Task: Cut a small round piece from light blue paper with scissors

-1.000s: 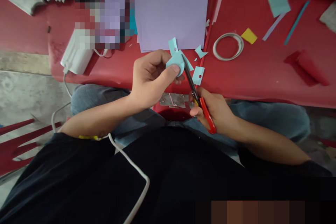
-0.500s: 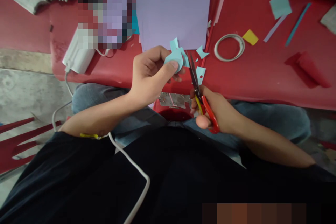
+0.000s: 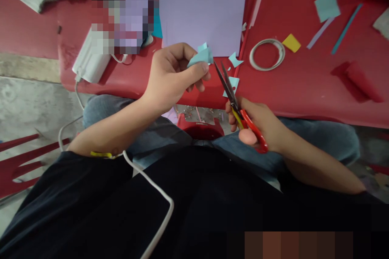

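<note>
Drawn back from pinched light-blue paper piece (image 3: 201,56), scissors (image 3: 234,97) gripped, blades parted; edge partly trimmed, offcuts (image 3: 234,60) scattered, more cutting left.

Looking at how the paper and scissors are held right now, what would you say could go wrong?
The scissors in the right hand are open, tips pointing at the left hand; its fingers pinch the small light-blue paper piece close to the blades and might get nicked. The piece is small and could slip or tear. Blue offcuts lie near the red table edge and may fall.
</note>
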`<state>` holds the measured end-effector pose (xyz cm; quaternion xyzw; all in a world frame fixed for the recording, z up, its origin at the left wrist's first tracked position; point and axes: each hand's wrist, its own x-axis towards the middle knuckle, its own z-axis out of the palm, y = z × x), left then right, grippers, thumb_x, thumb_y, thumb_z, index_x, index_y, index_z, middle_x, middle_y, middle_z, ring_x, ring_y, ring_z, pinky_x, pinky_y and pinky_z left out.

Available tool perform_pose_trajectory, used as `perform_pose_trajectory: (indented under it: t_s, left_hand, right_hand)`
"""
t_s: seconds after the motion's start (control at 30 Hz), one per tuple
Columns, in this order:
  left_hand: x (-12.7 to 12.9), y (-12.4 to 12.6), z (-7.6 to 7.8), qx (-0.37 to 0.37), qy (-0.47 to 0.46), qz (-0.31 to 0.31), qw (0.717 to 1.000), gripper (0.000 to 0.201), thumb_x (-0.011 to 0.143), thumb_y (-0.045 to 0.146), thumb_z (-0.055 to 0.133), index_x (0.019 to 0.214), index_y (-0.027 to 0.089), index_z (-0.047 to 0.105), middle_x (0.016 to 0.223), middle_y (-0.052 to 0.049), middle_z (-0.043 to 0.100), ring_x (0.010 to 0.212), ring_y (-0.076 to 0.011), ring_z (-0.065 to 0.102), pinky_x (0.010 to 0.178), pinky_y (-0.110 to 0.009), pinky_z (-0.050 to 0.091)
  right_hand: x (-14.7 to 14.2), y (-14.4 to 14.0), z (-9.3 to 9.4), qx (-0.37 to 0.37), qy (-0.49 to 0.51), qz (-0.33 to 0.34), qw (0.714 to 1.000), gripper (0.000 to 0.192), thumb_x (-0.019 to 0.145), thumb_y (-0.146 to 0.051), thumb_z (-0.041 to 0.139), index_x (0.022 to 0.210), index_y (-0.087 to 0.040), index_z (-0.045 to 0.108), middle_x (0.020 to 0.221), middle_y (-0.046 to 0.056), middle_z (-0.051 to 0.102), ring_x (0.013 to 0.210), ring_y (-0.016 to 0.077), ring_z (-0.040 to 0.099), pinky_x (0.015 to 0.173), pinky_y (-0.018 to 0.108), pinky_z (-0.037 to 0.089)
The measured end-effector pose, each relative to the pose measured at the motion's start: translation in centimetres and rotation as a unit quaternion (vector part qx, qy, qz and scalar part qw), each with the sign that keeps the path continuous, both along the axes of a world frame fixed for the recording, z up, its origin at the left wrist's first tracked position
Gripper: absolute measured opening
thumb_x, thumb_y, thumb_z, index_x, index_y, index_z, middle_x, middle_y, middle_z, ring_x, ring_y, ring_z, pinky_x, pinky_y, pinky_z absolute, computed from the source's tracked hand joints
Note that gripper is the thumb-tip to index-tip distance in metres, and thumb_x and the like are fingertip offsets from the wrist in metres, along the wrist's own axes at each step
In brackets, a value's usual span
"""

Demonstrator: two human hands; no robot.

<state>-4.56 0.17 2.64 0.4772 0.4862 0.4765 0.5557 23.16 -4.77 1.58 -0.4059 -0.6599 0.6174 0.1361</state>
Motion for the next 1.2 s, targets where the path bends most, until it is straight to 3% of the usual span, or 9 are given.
perform_pose_trajectory:
  t_s: [0.17,0.4,0.7,1.2]
  left_hand:
    - [0.0,-0.4,0.3,-0.047,0.022,-0.046,0.998,0.025,0.098,0.030,0.084,0.085,0.017,0.067,0.072,0.000,0.074,0.050,-0.0095,0.067,0.043,-0.019,0.047]
    - [0.1,-0.8,0.4,-0.059,0.006,-0.089,0.994,0.029,0.095,0.032,0.087,0.080,0.017,0.068,0.066,-0.002,0.073,0.045,-0.0099,0.063,0.040,-0.019,0.046]
    - [0.4,-1.3,0.3,-0.084,-0.008,-0.143,0.986,0.029,0.095,0.030,0.088,0.079,0.015,0.069,0.067,-0.006,0.075,0.049,-0.0115,0.068,0.047,-0.021,0.053]
    - [0.3,-1.3,0.5,-0.076,-0.006,-0.155,0.985,0.026,0.096,0.028,0.086,0.079,0.015,0.071,0.069,-0.005,0.075,0.053,-0.0121,0.070,0.051,-0.022,0.056]
  right_hand:
    - [-0.1,0.7,0.8,-0.006,-0.017,0.002,1.000,0.096,0.073,-0.106,0.060,0.118,-0.021,0.062,0.091,0.007,0.072,0.066,0.0188,0.066,0.057,0.031,0.049]
    - [-0.8,0.3,0.7,0.044,-0.033,-0.006,0.998,0.091,0.080,-0.104,0.057,0.114,-0.020,0.062,0.084,0.005,0.071,0.064,0.0168,0.060,0.059,0.032,0.046]
    - [-1.5,-0.2,0.1,0.090,-0.036,-0.014,0.995,0.086,0.086,-0.102,0.053,0.110,-0.020,0.061,0.079,0.001,0.066,0.064,0.0169,0.058,0.060,0.032,0.042]
    - [-1.6,-0.5,-0.1,0.117,-0.042,-0.014,0.992,0.076,0.093,-0.097,0.052,0.099,-0.021,0.055,0.074,0.001,0.064,0.060,0.0158,0.056,0.058,0.032,0.042]
